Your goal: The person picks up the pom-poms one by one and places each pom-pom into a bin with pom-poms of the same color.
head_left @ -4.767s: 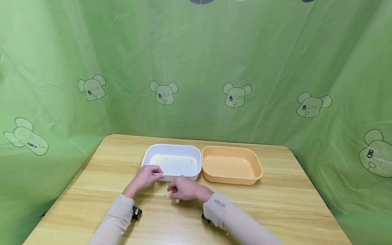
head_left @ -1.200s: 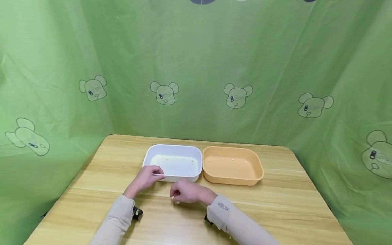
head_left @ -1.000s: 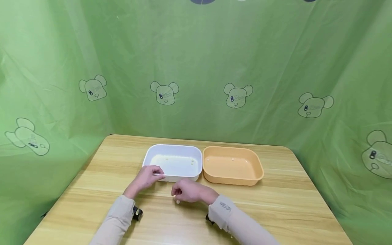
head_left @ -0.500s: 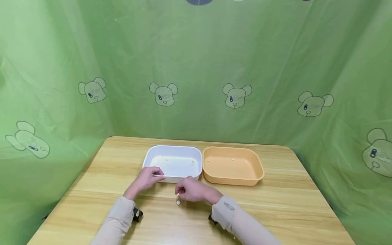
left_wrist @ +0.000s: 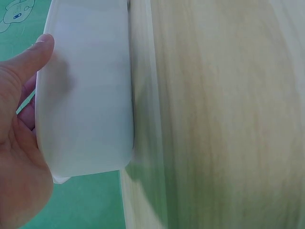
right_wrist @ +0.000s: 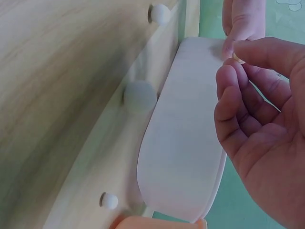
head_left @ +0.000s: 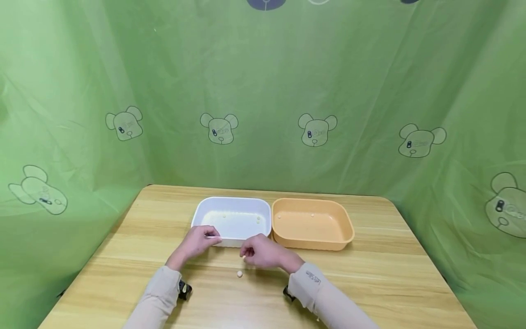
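Pinching a small yellowish bead: right hand, thumb and finger together on it. Bead sits at the grip's tip, just on the near side of the white box; height against the rim hard to tell. Bead too small to show a long axis; box's runs left to right. Left hand holds the near rim by the left corner, farther from the bead. Pale ball on the table, nearer the person. Orange box right beside the white one.
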A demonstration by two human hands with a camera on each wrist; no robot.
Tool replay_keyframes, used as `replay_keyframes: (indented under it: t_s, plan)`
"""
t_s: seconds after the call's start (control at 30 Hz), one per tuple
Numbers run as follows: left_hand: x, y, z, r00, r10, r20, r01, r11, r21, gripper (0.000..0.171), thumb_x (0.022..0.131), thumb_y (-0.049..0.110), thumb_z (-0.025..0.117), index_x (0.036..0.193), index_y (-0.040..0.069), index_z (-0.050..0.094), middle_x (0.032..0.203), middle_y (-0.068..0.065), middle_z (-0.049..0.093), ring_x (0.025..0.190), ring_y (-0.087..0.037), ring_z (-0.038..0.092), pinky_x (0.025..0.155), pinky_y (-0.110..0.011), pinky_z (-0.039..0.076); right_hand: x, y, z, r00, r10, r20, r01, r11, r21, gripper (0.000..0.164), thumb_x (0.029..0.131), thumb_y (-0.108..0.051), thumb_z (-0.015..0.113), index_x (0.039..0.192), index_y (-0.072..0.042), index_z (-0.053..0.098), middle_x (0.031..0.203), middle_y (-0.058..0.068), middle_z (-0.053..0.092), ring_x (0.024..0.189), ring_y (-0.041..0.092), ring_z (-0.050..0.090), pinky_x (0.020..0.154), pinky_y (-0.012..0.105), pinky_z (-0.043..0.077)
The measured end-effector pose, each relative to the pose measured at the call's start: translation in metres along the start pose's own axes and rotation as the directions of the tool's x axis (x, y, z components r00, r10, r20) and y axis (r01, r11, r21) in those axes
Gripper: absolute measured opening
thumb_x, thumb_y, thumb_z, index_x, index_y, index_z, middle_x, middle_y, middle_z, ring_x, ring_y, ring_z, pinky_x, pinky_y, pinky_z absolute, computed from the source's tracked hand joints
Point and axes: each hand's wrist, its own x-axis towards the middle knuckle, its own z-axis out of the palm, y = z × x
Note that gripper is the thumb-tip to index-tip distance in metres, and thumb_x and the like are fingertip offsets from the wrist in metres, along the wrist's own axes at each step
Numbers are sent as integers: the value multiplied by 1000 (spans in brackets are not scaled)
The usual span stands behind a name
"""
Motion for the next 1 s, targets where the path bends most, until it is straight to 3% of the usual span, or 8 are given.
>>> replay_keyframes:
  t_s: [1.0]
  plan:
    - [-2,2,2,1000,-10,6,10,1000,5,9,84,27,71,78,22,67,78,12,64,76,-8,58,75,-34,49,-18,14,-17,994,29,-104,-24,998,54,7,84,-3,63,87,-4,70,72,-10,58,68,3,52,63,21,48]
